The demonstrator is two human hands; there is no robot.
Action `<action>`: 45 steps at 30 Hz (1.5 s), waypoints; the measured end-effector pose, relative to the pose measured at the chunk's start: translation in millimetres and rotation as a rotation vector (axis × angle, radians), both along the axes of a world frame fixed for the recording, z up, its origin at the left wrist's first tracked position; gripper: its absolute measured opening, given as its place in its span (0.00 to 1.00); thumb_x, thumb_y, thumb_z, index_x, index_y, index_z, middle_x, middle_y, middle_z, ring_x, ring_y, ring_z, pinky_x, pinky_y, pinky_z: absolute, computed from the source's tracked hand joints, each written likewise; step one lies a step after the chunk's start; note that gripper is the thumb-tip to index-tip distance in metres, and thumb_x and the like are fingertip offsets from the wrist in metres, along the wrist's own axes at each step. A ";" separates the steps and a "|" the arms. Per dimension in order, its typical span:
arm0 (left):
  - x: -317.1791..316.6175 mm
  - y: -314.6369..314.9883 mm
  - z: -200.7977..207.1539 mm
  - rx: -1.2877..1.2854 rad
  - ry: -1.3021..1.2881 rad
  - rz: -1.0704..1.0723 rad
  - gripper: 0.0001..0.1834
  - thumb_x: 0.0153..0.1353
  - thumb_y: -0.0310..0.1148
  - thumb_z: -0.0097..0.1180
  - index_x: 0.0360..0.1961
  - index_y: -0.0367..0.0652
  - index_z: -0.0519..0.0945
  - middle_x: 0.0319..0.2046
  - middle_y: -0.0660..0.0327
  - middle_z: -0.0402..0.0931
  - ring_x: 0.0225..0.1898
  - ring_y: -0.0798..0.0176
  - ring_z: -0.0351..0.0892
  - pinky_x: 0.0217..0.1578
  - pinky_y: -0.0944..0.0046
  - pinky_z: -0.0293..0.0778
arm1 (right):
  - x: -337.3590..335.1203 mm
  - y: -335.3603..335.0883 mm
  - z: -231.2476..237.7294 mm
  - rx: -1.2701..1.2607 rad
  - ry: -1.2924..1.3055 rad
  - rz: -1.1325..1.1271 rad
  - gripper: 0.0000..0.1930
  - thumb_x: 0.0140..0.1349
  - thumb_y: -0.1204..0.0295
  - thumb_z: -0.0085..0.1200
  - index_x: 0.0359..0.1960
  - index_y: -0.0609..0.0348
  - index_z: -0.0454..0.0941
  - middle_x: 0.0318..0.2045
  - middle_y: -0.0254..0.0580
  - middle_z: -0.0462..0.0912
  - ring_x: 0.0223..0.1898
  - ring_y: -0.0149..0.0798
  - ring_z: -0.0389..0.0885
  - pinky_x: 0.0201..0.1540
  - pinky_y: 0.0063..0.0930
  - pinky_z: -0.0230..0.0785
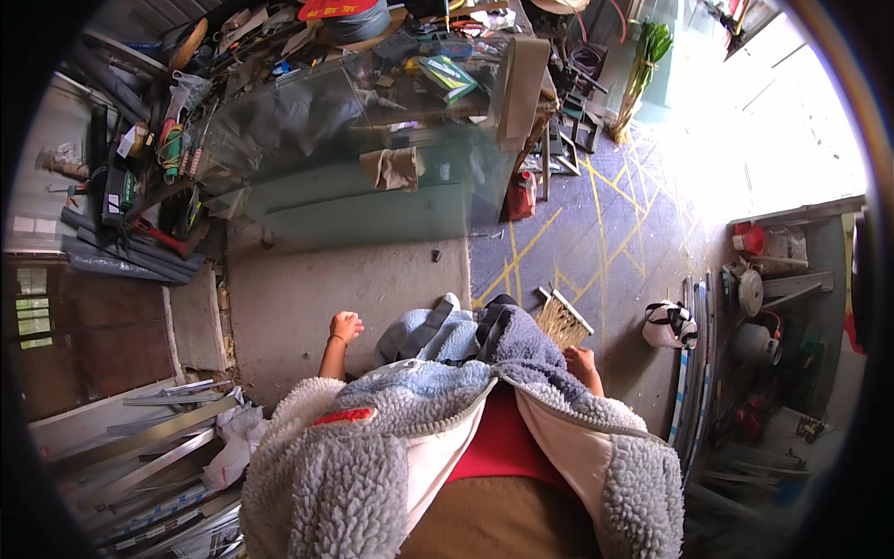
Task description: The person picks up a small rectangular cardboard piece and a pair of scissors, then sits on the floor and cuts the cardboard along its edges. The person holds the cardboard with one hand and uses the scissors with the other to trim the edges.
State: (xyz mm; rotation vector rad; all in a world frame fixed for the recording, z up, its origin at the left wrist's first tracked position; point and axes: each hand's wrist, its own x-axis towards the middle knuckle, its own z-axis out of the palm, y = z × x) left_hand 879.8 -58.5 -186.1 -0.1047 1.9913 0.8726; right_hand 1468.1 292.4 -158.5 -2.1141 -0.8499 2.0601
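Note:
My left hand [346,326], with a dark band at the wrist, hangs over the bare concrete floor with its fingers curled in; I see nothing in it. By my right knee, my right hand [579,360] is closed at the near edge of a tan corded piece with white bars [562,321], which looks like a small folding stool. The fingers there are partly hidden by the sleeve and the piece itself. My legs in grey-blue trousers [433,331] are between the two hands.
Ahead stands a cluttered workbench with large glass sheets [372,219] against it. A red container [521,196] sits by its leg. A white bucket [669,324] and long metal profiles [694,363] lie to the right; more metal strips [158,466] are at left.

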 end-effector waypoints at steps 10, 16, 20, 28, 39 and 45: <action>44.3 72.9 -2.3 0.270 0.136 -0.195 0.11 0.63 0.36 0.55 0.42 0.42 0.79 0.31 0.61 0.82 0.24 0.67 0.80 0.24 0.66 0.75 | -159.9 291.5 99.8 0.495 0.408 0.115 0.17 0.69 0.63 0.50 0.48 0.66 0.76 0.46 0.53 0.84 0.43 0.47 0.86 0.45 0.36 0.80; 97.7 76.8 -5.5 0.098 -0.024 0.269 0.10 0.62 0.37 0.55 0.36 0.43 0.79 0.28 0.59 0.80 0.25 0.63 0.79 0.25 0.62 0.74 | -289.8 461.4 160.7 0.594 0.595 0.315 0.16 0.70 0.62 0.51 0.48 0.64 0.77 0.44 0.47 0.85 0.40 0.37 0.86 0.43 0.28 0.79; 156.1 100.7 7.3 -0.014 0.274 -0.110 0.09 0.59 0.37 0.53 0.31 0.44 0.79 0.27 0.56 0.80 0.26 0.59 0.79 0.27 0.58 0.74 | -383.3 541.3 177.0 0.558 0.642 0.481 0.17 0.70 0.59 0.51 0.47 0.62 0.78 0.43 0.43 0.85 0.41 0.34 0.85 0.44 0.25 0.78; 246.6 114.7 21.2 -0.249 0.569 -0.454 0.12 0.59 0.37 0.50 0.27 0.44 0.82 0.32 0.49 0.81 0.31 0.51 0.81 0.35 0.53 0.74 | -575.9 605.0 150.0 0.580 0.630 0.803 0.14 0.68 0.63 0.52 0.45 0.61 0.79 0.40 0.40 0.86 0.36 0.32 0.84 0.38 0.25 0.76; 341.7 130.4 53.6 -0.405 0.189 0.289 0.19 0.61 0.48 0.57 0.42 0.44 0.86 0.42 0.49 0.84 0.46 0.48 0.83 0.49 0.54 0.77 | -690.9 586.6 102.5 0.606 0.450 1.107 0.16 0.56 0.66 0.60 0.41 0.67 0.78 0.24 0.45 0.84 0.18 0.29 0.82 0.32 0.27 0.77; 379.1 135.7 47.2 -0.470 0.214 0.235 0.19 0.61 0.50 0.58 0.41 0.47 0.87 0.42 0.48 0.83 0.46 0.47 0.83 0.48 0.54 0.77 | -738.6 596.7 126.4 1.367 0.710 1.014 0.16 0.56 0.77 0.50 0.44 0.48 0.84 0.41 0.41 0.87 0.41 0.44 0.86 0.43 0.36 0.76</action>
